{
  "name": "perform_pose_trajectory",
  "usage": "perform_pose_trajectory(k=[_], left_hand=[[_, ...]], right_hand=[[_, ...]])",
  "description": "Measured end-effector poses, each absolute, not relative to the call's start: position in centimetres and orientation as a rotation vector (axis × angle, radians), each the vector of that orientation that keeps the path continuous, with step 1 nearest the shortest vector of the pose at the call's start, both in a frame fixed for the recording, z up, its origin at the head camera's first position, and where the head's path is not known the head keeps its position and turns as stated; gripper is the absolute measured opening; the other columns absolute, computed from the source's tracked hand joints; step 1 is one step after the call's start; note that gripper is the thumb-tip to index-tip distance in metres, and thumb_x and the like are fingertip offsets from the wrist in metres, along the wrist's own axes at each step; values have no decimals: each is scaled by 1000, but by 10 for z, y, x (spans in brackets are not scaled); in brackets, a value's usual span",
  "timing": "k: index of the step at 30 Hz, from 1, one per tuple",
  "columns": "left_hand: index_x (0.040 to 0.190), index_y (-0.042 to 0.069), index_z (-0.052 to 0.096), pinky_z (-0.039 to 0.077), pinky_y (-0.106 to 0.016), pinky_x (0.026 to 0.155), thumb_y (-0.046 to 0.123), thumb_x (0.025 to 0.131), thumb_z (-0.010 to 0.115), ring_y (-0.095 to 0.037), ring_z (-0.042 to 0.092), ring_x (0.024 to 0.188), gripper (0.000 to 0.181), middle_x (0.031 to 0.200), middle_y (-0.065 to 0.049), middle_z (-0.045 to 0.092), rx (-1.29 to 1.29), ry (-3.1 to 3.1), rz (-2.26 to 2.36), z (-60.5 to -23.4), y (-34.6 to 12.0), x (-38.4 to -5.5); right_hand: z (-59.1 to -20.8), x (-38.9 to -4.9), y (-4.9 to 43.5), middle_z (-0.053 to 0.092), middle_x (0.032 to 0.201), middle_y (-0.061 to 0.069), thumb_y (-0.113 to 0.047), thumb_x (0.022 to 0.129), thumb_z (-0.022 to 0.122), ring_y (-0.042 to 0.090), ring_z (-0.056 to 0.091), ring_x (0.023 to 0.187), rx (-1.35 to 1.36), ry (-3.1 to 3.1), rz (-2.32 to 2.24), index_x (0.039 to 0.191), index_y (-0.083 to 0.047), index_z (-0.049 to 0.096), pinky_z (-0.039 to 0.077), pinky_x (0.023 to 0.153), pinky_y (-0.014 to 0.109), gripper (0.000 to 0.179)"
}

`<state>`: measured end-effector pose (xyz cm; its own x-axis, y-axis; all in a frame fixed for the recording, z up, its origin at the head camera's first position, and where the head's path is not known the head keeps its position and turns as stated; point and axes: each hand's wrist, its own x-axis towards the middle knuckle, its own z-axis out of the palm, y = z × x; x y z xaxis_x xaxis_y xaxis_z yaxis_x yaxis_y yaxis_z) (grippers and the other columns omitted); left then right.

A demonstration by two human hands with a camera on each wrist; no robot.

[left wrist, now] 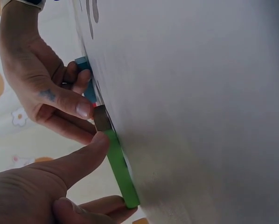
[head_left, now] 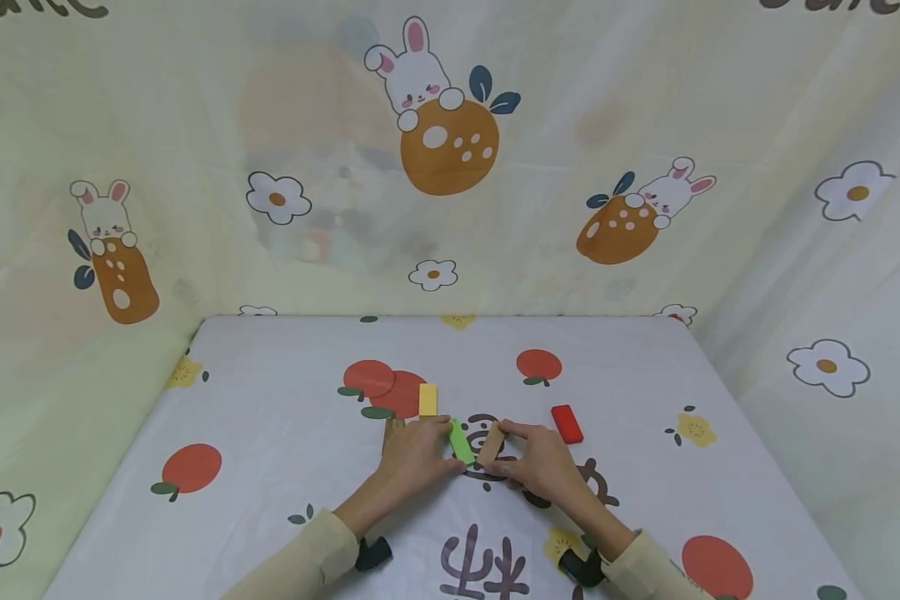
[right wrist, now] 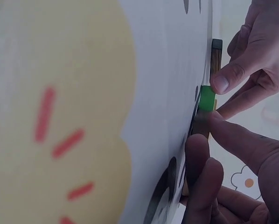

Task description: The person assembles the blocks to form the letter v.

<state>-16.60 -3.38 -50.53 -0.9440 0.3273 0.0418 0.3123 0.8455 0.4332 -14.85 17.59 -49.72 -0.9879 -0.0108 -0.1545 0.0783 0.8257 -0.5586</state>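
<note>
My left hand [head_left: 416,457] pinches a green block [head_left: 461,442] between thumb and fingers, flat on the patterned cloth. Opposite it, my right hand [head_left: 543,462] grips a light brown block [head_left: 491,442] by its two ends. The two blocks lean toward each other like a V, their near ends meeting; the left wrist view shows the green block [left wrist: 121,170] end to end with the brown one [left wrist: 102,118]. Partly behind the left hand is a dark brown block [head_left: 392,428]. A blue block [left wrist: 86,77] shows by the right hand's curled fingers, hidden in the head view.
A yellow block [head_left: 428,400] lies just beyond my left hand, and a red block [head_left: 567,423] beyond my right. The cloth-covered table [head_left: 270,500] carries printed fruit and flowers. Hanging printed cloth [head_left: 330,250] encloses its back and sides. Black devices [head_left: 373,553] sit at both wrists.
</note>
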Motion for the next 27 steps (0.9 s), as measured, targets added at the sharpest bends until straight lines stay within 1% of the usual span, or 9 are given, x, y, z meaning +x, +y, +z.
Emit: perform_pose_trajectory(k=[2,5,9,12,15,17,20,22,27], left_hand=[[126,4,77,50,-58,114,36,78,95,-31,71,128,61,137,-9,75,524,2991,688,-505,-34,-166],[126,5,77,49,-60,114,37,78,95,-31,71,127,61,137,-9,75,531,2994,685,-505,-35,-165],[126,5,77,47,-63,115,38,77,95,-31,71,127,61,136,-9,75,543,3003,676,-504,-35,-164],[126,5,78,46,-64,116,38,77,95,-31,71,127,61,136,-9,75,545,3004,675,-504,-34,-164],[126,4,77,45,-64,116,37,77,95,-31,71,127,62,136,-10,75,534,2996,683,-504,-34,-164],[126,4,77,47,-63,116,36,77,96,-32,71,127,62,136,-11,75,527,2988,695,-504,-33,-164],[127,3,76,51,-58,113,35,77,96,-31,70,127,63,136,-11,74,520,2979,705,-503,-32,-164],[128,2,75,52,-57,112,35,77,96,-32,70,128,64,137,-12,74,514,2971,719,-503,-32,-164],[131,1,73,55,-52,111,34,78,95,-32,67,132,66,140,-13,72,505,2941,758,-503,-33,-164]], right_hand=[[-497,-148,176,77,118,13,-34,75,97,16,59,75,56,2849,-890,143,-17,68,45,54,26,76],[-497,-149,176,77,112,11,-34,75,97,15,59,70,59,2841,-901,144,-18,68,46,52,26,76],[-498,-149,176,75,131,14,-34,76,96,16,60,81,40,2852,-894,143,-18,68,46,52,25,75],[-499,-148,177,72,139,15,-33,76,96,19,62,88,29,2857,-887,143,-17,69,47,53,26,74],[-499,-147,177,71,141,14,-33,76,96,23,65,99,17,2867,-864,142,-17,69,52,63,28,74],[-500,-147,178,71,142,13,-33,76,96,25,65,106,-1,2882,-842,142,-16,70,57,74,34,73],[-499,-147,178,72,141,12,-33,75,97,27,65,111,-20,2900,-821,141,-15,70,60,91,42,73],[-499,-147,178,73,139,12,-33,75,97,28,65,110,-24,2902,-822,140,-15,71,60,95,47,72],[-497,-147,178,73,137,14,-33,75,97,28,65,108,-24,2897,-826,139,-15,71,61,90,45,72]])
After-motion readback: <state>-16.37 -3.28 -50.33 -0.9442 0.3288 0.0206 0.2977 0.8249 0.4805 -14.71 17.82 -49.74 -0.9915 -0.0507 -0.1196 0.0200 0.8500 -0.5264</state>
